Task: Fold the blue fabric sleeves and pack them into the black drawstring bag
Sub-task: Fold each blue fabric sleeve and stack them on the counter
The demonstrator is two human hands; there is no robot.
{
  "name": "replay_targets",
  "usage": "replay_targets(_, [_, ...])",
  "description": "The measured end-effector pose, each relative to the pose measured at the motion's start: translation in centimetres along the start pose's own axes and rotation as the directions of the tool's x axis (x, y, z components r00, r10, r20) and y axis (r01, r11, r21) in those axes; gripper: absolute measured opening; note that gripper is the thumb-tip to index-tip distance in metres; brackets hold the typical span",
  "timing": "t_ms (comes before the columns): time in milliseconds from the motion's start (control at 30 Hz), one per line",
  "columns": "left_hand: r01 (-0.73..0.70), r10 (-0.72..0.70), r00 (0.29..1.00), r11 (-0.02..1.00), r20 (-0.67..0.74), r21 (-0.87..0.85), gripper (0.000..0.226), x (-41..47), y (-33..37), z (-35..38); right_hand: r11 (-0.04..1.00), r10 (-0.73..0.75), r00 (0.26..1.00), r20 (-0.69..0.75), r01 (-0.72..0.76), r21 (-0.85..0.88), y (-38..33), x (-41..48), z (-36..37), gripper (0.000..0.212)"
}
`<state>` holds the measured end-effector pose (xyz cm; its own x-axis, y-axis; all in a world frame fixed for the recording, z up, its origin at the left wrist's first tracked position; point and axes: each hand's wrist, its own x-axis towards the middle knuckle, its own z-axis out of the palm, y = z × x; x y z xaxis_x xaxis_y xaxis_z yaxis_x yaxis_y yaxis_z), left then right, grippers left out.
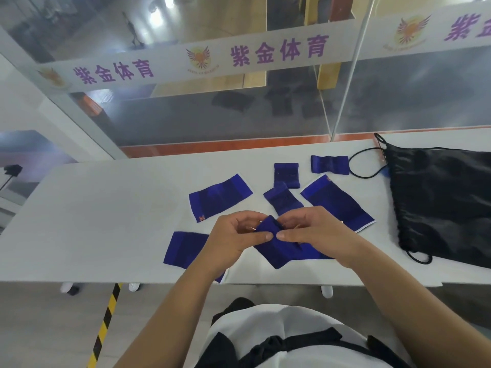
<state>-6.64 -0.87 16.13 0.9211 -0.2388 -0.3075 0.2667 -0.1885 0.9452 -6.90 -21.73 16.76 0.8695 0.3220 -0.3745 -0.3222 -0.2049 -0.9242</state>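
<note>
Your 2 hands meet above the near middle of the counter (106, 221), left hand (233, 240) and right hand (316, 235) thumb to thumb, both pinching 1 fabric sleeve (284, 251) between them. Under your left forearm, at the near edge, lies a second sleeve (183, 248). Behind your left hand lies a third sleeve (219, 197). Behind your right hand lies a fourth sleeve (337, 200). Between those 2 sit 2 small folded pieces (283, 199), 1 behind the other. Farther back and right lies another folded piece (329, 164), just beside the cord loop of the drawstring bag (441, 203), which lies flat at the counter's right end.
</note>
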Motion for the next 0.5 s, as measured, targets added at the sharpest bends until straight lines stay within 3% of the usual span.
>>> replay_targets(133, [0.057,-0.057,0.998,0.998,0.0,-0.04,0.032,0.4,-1.0,-0.8,0.999,0.025,0.998,-0.054,-0.023,0.034,0.7,1.2,0.8,0.013])
replay_targets(333, [0.197,-0.222,0.974,0.93,-0.048,-0.309,0.026,0.4,-4.3,-1.9,0.967,0.137,0.982,-0.129,-0.105,0.231,2.9,2.9,2.9,0.018])
replay_targets(500, [0.317,-0.334,0.941,0.921,-0.043,-0.229,0.022,1.9,-6.9,-3.9,0.946,0.284,0.941,-0.187,-0.243,0.214,5.2,5.2,5.7,0.012])
